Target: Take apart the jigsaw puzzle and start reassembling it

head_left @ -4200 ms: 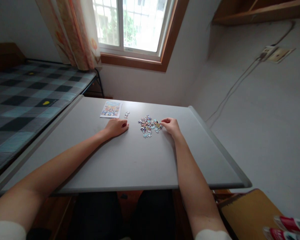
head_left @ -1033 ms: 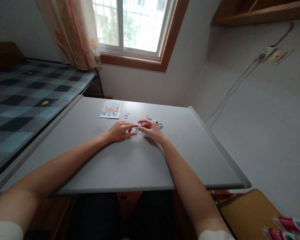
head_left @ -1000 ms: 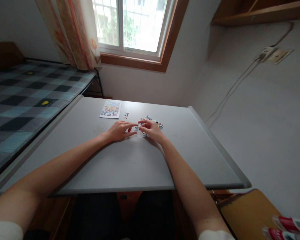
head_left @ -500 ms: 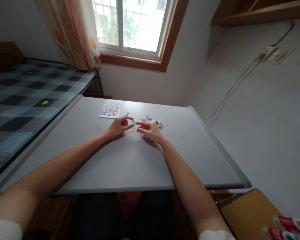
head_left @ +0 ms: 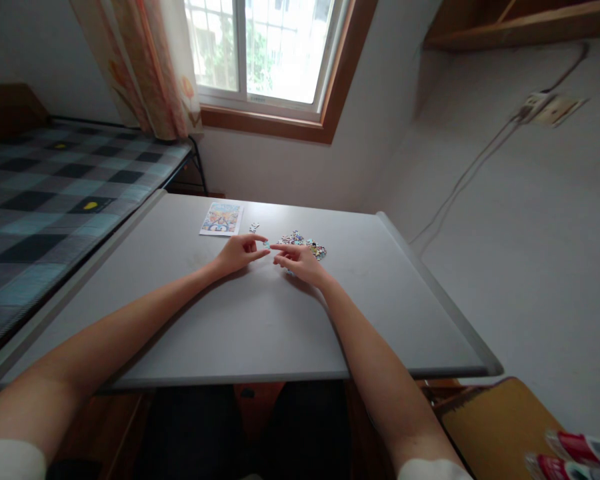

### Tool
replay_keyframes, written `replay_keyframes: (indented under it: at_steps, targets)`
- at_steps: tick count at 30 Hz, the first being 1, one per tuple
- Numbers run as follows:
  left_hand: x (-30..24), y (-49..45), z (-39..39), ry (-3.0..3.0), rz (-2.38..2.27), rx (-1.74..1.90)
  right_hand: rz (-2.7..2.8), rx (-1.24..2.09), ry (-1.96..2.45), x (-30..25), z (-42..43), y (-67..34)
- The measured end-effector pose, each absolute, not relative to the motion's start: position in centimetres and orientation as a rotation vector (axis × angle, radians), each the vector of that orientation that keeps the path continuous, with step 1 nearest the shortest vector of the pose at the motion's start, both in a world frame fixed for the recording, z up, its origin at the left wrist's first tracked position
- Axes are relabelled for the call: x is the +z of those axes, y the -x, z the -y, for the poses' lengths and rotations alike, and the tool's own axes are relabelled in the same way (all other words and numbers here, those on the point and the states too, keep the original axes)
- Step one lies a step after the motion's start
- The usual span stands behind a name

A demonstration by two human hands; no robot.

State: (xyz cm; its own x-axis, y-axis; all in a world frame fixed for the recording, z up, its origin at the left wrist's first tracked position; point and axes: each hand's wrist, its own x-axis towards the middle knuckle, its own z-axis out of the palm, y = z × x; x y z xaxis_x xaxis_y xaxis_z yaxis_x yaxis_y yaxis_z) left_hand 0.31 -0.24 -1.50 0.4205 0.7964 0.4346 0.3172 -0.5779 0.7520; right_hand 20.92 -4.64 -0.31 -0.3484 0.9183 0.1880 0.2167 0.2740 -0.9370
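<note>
A small pale-blue jigsaw puzzle piece (head_left: 267, 245) is pinched between the thumb and index finger of my left hand (head_left: 236, 253), over the middle of the table. From the other side, my right hand (head_left: 300, 261) reaches in with its index finger stretched out, the tip at the piece. Its thumb stands apart from that finger. Behind the right hand lies a heap of loose puzzle pieces (head_left: 295, 237), partly hidden by the fingers. A few more pieces (head_left: 254, 227) sit just beyond my left hand. A colourful picture sheet (head_left: 222, 219) lies flat to their left.
The grey-white table (head_left: 220, 333) has a raised edge strip (head_left: 440, 293) on its right. A bed with a checked cover (head_left: 80, 193) stands to the left. A wooden stool (head_left: 500, 420) with red-labelled bottles (head_left: 580, 448) is at lower right. A window (head_left: 280, 60) is ahead.
The puzzle piece has tilted slightly between my left fingertips and shows less of its face. Both hands stay almost in the same place.
</note>
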Motion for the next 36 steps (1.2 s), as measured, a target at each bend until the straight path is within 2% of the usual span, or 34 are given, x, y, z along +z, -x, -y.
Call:
replay_keyframes:
  at_steps: [36]
  targets:
    - [-1.43,-0.25,0.91,-2.23,-0.876,1.023,1.757,0.854,1.126,-0.53,4.68,-20.43]
